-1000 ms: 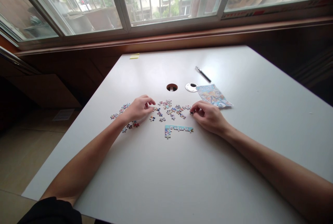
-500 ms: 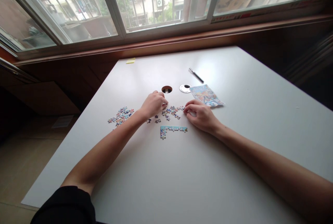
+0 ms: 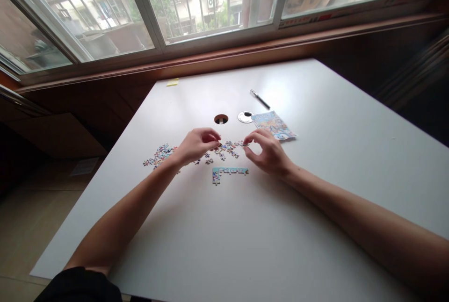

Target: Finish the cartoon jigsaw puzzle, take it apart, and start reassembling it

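My left hand [image 3: 198,145] is over the loose puzzle pieces, thumb and forefinger pinched on a small dark puzzle piece [image 3: 220,144]. At the right end of the scattered pieces [image 3: 229,148], my right hand [image 3: 266,153] curves its thumb and forefinger around another small puzzle piece [image 3: 246,144], whose picture is too small to make out. Nearer to me lies a joined strip of puzzle edge [image 3: 229,170], light blue along the top, with a corner turning down at its left. A denser pile of pieces [image 3: 159,154] lies left, partly behind my left wrist.
A colourful picture sheet [image 3: 277,124] lies beyond my right hand, beside a round metal cover [image 3: 245,117]. A cable hole [image 3: 220,119] opens in the white table [image 3: 224,232]. Farther back are a dark pen [image 3: 260,99] and a yellow sticker [image 3: 172,82], below the window.
My left hand has shifted left and slightly down, its pinch now more plainly visible. My right thumb and forefinger have parted slightly. The whole view has shifted a little; the joined strip looks the same.
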### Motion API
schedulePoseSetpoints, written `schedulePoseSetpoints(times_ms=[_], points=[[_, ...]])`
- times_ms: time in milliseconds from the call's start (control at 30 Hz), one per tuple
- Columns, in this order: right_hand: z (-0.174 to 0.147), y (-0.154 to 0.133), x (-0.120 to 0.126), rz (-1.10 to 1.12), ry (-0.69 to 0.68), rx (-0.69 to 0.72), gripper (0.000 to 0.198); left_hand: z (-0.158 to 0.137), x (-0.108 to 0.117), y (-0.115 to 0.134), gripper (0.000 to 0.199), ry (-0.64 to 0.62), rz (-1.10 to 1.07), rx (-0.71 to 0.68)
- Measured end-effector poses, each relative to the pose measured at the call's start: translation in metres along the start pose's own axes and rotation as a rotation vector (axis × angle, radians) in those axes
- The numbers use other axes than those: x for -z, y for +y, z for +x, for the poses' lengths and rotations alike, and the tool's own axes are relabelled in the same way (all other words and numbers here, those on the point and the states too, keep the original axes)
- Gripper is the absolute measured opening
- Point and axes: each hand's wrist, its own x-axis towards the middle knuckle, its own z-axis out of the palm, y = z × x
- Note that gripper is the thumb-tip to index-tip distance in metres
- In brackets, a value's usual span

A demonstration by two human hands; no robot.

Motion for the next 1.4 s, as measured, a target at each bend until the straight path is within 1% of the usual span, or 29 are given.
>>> schedulePoseSetpoints(times_ms=[67, 100, 133, 200, 333, 500, 667, 833, 967, 1033, 1067, 1167, 1200, 1267, 1333, 1400], points=[[-0.001, -0.016, 0.001, 0.067, -0.051, 0.07, 0.007, -0.024, -0.006, 0.003, 0.024, 0.06, -0.319, 0.097], [-0.002, -0.024, 0.001, 0.098, -0.073, 0.097, 0.007, -0.034, -0.009, 0.005, 0.028, 0.093, -0.418, 0.129], [-0.003, -0.031, 0.001, 0.122, -0.085, 0.12, 0.007, -0.043, -0.012, 0.006, 0.031, 0.119, -0.485, 0.154], [-0.006, -0.042, 0.001, 0.148, -0.102, 0.136, 0.007, -0.056, -0.016, 0.008, 0.034, 0.149, -0.55, 0.192], [-0.011, -0.054, -0.001, 0.153, -0.12, 0.131, 0.006, -0.068, -0.021, 0.008, 0.033, 0.141, -0.593, 0.23], [-0.016, -0.062, -0.006, 0.184, -0.113, 0.166, 0.003, -0.075, -0.026, 0.005, 0.033, 0.063, -0.627, 0.229], [-0.02, -0.064, -0.009, 0.194, -0.092, 0.187, 0.004, -0.079, -0.028, 0.006, 0.029, 0.021, -0.623, 0.229], [-0.022, -0.067, -0.01, 0.178, -0.123, 0.195, 0.007, -0.082, -0.028, 0.005, 0.026, -0.023, -0.586, 0.206], [-0.025, -0.067, -0.012, 0.158, -0.141, 0.21, 0.007, -0.085, -0.028, 0.001, 0.023, -0.056, -0.503, 0.188], [-0.026, -0.065, -0.015, 0.158, -0.177, 0.206, 0.006, -0.088, -0.025, -0.004, 0.02, -0.032, -0.356, 0.115], [-0.028, -0.064, -0.016, 0.16, -0.205, 0.202, 0.006, -0.089, -0.024, -0.008, 0.018, 0.006, -0.239, 0.043], [-0.031, -0.062, -0.021, 0.16, -0.301, 0.188, 0.007, -0.093, -0.019, -0.021, 0.014, 0.153, 0.152, -0.274], [-0.031, -0.062, -0.022, 0.157, -0.33, 0.185, 0.007, -0.094, -0.018, -0.025, 0.014, 0.171, 0.246, -0.374], [-0.032, -0.063, -0.025, 0.145, -0.369, 0.181, 0.008, -0.096, -0.016, -0.032, 0.016, 0.142, 0.348, -0.509], [-0.033, -0.063, -0.027, 0.133, -0.385, 0.176, 0.008, -0.097, -0.016, -0.036, 0.019, 0.093, 0.382, -0.564], [-0.033, -0.064, -0.028, 0.129, -0.386, 0.175, 0.007, -0.098, -0.016, -0.037, 0.02, 0.058, 0.397, -0.588]])
